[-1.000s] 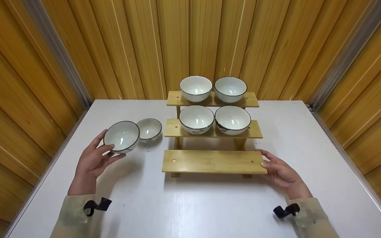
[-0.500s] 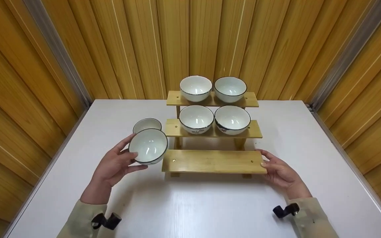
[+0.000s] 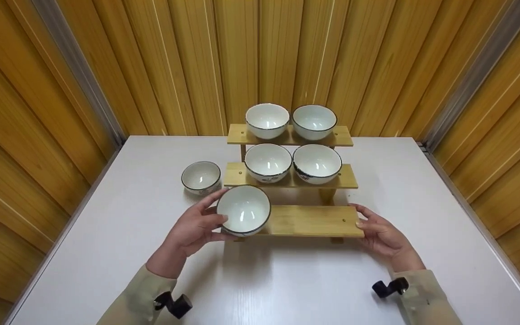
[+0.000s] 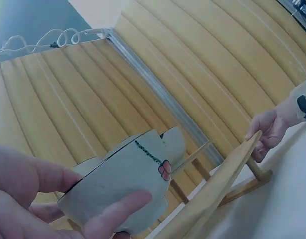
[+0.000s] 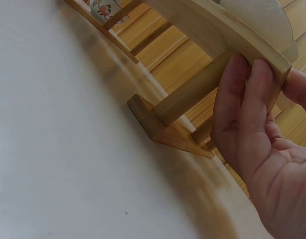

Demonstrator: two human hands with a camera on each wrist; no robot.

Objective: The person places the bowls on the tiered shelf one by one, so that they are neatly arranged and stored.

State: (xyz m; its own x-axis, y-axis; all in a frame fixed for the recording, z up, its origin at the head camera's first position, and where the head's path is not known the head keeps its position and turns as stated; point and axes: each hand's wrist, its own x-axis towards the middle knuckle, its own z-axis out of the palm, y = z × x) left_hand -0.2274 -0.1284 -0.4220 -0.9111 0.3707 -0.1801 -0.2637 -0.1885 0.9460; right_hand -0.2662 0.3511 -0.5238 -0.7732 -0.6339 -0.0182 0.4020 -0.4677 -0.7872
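My left hand grips a white bowl with a dark rim, thumb over the rim and fingers around its side. The bowl is over the left end of the lowest step of a three-step wooden rack; whether it touches the board I cannot tell. A red flower and green line mark the bowl's outside in the left wrist view. My right hand pinches the right end of that lowest step, its fingers under the board in the right wrist view.
Two bowls stand on the top step, one a white bowl. Two more, including a flowered bowl, stand on the middle step. Another bowl sits on the white table left of the rack. Wooden panel walls enclose the table.
My left hand has carried its bowl rightward from beside the small bowl on the table to over the lowest step. My right hand has stayed on the rack's end.
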